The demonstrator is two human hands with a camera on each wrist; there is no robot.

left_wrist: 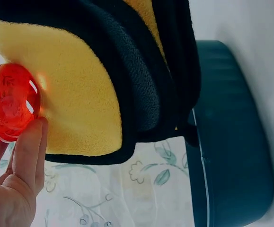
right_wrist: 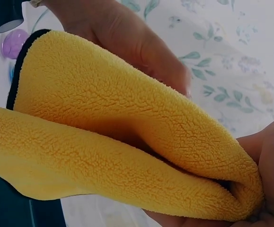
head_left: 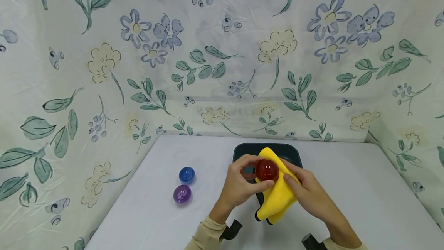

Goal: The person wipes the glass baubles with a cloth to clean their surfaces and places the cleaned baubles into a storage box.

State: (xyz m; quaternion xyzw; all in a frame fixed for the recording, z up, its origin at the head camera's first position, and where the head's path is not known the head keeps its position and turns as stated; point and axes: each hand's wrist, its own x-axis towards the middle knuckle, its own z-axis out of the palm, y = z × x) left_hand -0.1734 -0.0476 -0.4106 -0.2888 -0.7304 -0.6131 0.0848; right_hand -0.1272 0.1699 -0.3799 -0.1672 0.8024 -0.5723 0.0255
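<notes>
Since our left hand (head_left: 239,186) only pinches the red ball (head_left: 267,170) at its fingertips while our right hand (head_left: 308,194) grips the yellow cloth (head_left: 277,200) against it, we judge a hard rub could squirt it loose.

On the surface (head_left: 347,188), a tray (head_left: 243,150) sat toward the back. Above its front edge, the left hand (head_left: 239,186) held a ball (head_left: 267,170) against a cloth (head_left: 277,200) gripped by the right hand (head_left: 310,194). Two more balls (head_left: 184,184) lay well to the left, one behind the other.

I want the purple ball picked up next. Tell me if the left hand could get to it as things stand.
Probably not at once: the left hand grips the red ball. The table between it and the purple ball lies bare, so the path looks free.
</notes>
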